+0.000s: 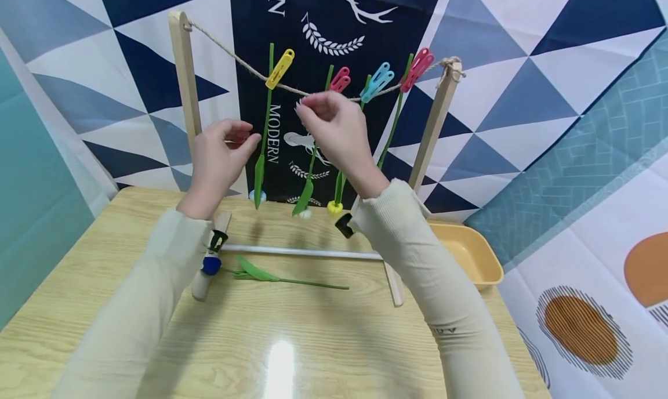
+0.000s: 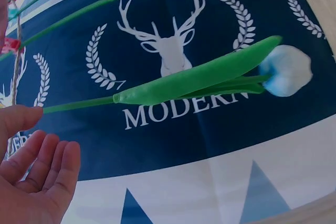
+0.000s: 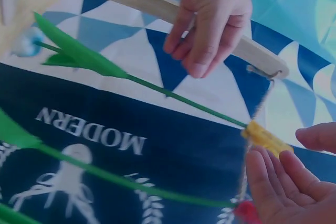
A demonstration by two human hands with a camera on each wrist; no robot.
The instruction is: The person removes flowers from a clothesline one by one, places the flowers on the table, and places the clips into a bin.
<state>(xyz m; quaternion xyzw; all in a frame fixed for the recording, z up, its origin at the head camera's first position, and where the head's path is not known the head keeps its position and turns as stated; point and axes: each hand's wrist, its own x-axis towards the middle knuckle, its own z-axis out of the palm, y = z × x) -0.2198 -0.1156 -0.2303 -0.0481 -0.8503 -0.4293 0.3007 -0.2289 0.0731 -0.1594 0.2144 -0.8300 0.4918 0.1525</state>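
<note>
A yellow clothespin (image 1: 280,69) clips a tulip with a pale blue and white bloom (image 2: 287,71) upside down to a twine line (image 1: 227,50). My left hand (image 1: 221,155) is left of its green stem (image 1: 268,115), fingers loosely bent and holding nothing. In the right wrist view, my right hand (image 3: 294,182) is beside the yellow clothespin, thumb and fingers apart with nothing between them. Farther right, a red clothespin (image 1: 340,80), a blue one (image 1: 377,82) and another red one (image 1: 417,69) hold more hanging tulips; my right forearm partly hides them.
The twine runs between two wooden posts, left (image 1: 184,80) and right (image 1: 436,126), joined low by a white rod (image 1: 302,251). One more tulip (image 1: 313,283) lies on the wooden table (image 1: 235,352), its blue bloom by the left foot. A yellow basin (image 1: 487,260) stands right.
</note>
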